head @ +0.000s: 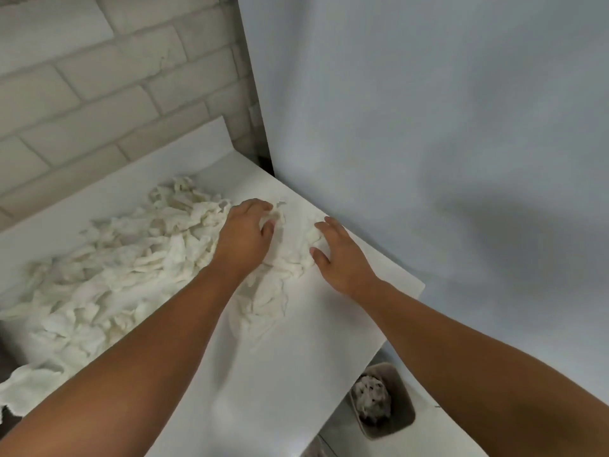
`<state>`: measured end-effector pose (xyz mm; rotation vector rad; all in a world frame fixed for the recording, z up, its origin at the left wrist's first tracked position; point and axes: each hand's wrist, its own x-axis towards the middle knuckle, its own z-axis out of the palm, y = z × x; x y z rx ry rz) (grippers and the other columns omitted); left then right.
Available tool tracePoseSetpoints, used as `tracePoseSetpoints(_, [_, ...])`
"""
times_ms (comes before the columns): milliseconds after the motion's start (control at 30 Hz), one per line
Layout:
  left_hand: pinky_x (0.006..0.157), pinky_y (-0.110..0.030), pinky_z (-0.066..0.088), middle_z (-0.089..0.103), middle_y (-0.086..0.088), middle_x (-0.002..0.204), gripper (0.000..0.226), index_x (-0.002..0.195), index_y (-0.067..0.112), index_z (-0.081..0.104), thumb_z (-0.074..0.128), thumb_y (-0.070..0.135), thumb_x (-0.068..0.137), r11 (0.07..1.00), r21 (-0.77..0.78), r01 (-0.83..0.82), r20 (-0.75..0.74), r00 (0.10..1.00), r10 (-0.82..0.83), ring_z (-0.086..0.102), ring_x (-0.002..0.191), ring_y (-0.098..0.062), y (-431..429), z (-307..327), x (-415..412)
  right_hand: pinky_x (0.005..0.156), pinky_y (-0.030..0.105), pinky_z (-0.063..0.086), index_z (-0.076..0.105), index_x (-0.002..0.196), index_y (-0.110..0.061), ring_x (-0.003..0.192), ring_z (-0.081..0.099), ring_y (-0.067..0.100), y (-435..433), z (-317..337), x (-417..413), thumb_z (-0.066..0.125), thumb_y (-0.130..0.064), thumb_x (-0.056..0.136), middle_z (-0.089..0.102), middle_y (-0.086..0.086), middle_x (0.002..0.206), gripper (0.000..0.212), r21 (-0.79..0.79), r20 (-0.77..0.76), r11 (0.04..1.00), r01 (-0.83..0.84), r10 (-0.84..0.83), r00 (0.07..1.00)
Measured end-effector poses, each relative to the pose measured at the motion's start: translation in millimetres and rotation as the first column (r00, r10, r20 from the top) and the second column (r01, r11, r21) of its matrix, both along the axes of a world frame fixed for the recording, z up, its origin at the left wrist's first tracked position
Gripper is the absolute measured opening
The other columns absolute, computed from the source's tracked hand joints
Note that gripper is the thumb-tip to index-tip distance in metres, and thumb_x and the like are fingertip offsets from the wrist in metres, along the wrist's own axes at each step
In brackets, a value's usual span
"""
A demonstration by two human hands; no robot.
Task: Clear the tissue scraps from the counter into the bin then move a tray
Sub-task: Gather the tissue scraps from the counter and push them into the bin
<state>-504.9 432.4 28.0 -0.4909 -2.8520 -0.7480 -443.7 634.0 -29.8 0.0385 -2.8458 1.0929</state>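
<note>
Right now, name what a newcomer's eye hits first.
A sprawling heap of torn white tissue scraps covers the left of the white counter. The left hand grips and the right hand touches a clump at its right end. Below stands a small grey bin holding crumpled tissue.

On the counter [313, 341] lie tissue scraps [131, 258]; below the counter's right edge sits the bin [403, 410]
</note>
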Motion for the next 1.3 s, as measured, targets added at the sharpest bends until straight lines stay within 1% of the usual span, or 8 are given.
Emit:
tracePoseSetpoints(167, [0.105,-0.036,0.038,0.054,-0.007,0.138,0.038,0.132,0.013,0.057,0.058,0.021,0.096,0.998,-0.055,0.021,0.076,0.997,-0.016,0.049,0.124,-0.029,5,-5,-51,0.114,0.034,0.027,0.044,0.144,-0.021,0.139,0.031,0.017,-3,-8,-19,0.049,-0.041,0.099,0.036,-0.002,0.155,0.049,0.048,-0.078,0.999,0.011,-0.008,0.997])
tracePoseSetpoints(267, [0.108,-0.039,0.037,0.049,-0.007,0.144,0.042,0.140,0.015,0.051,0.053,0.024,0.099,0.993,-0.102,0.063,0.156,0.987,-0.047,0.046,0.129,-0.031,10,-9,-66,0.116,0.047,0.026,0.056,0.133,-0.017,0.138,0.038,0.025,-1,-19,-31,0.054,-0.041,0.093,0.049,0.004,0.145,0.046,0.245,-0.089,0.965,-0.097,0.122,0.989])
tracePoseSetpoints(400, [0.108,-0.041,0.040,0.052,-0.008,0.143,0.041,0.141,0.016,0.051,0.049,0.015,0.100,0.979,-0.124,0.165,0.207,0.969,-0.137,0.049,0.129,-0.033,12,-20,-76,0.092,0.042,0.046,0.069,0.091,-0.007,0.099,0.058,0.032,-5,-25,-32,0.054,-0.013,0.090,0.066,0.010,0.102,0.016,0.252,-0.302,0.968,-0.005,0.084,0.949])
tracePoseSetpoints(533, [0.095,-0.043,0.048,0.060,-0.010,0.127,0.037,0.134,0.022,0.056,0.051,0.016,0.099,0.977,-0.151,0.152,0.249,0.962,-0.111,0.054,0.117,-0.032,11,-27,-72,0.065,0.036,0.047,0.064,0.086,-0.007,0.072,0.054,0.031,-8,-23,-21,0.057,-0.004,0.089,0.060,0.011,0.076,0.008,0.221,-0.355,0.969,0.108,-0.023,0.934])
tracePoseSetpoints(767, [0.085,-0.034,0.046,0.062,-0.011,0.113,0.028,0.125,0.012,0.060,0.059,0.020,0.097,0.995,-0.086,0.045,0.272,0.962,-0.020,0.060,0.100,-0.027,-1,-23,-62,0.059,0.033,0.044,0.060,0.068,-0.012,0.062,0.052,0.027,-9,-13,-9,0.042,-0.045,0.101,0.054,0.006,0.064,0.050,0.246,-0.416,0.960,0.131,-0.018,0.909])
tracePoseSetpoints(933, [0.065,-0.033,0.034,0.053,-0.012,0.081,0.032,0.082,0.008,0.052,0.045,0.031,0.104,0.992,-0.124,-0.003,0.185,0.982,0.026,0.056,0.079,-0.031,-15,-5,-58,0.060,0.031,0.040,0.057,0.056,-0.011,0.059,0.048,0.027,-9,-19,4,0.058,-0.046,0.093,0.047,0.006,0.064,0.051,0.340,-0.447,0.932,0.124,0.045,0.893])
tracePoseSetpoints(1133, [0.067,-0.038,0.043,0.059,-0.012,0.079,0.050,0.086,0.005,0.054,0.034,0.047,0.104,0.988,0.050,-0.148,0.188,0.973,0.136,0.056,0.075,-0.029,-20,24,-43,0.056,0.031,0.041,0.043,0.057,-0.017,0.060,0.051,0.022,-11,4,15,0.053,-0.055,0.092,0.046,-0.003,0.064,0.053,0.142,-0.172,0.977,0.162,-0.136,0.976])
tracePoseSetpoints(1300, [0.067,-0.033,0.040,0.055,-0.010,0.087,0.045,0.092,0.009,0.048,0.066,0.049,0.089,0.958,0.183,-0.221,0.165,0.968,0.192,0.054,0.077,-0.026,-25,45,-30,0.062,0.029,0.045,0.053,0.066,-0.019,0.064,0.057,0.017,-13,35,13,0.067,-0.048,0.087,0.058,-0.005,0.066,0.038,-0.123,0.108,0.966,0.229,-0.216,0.970])
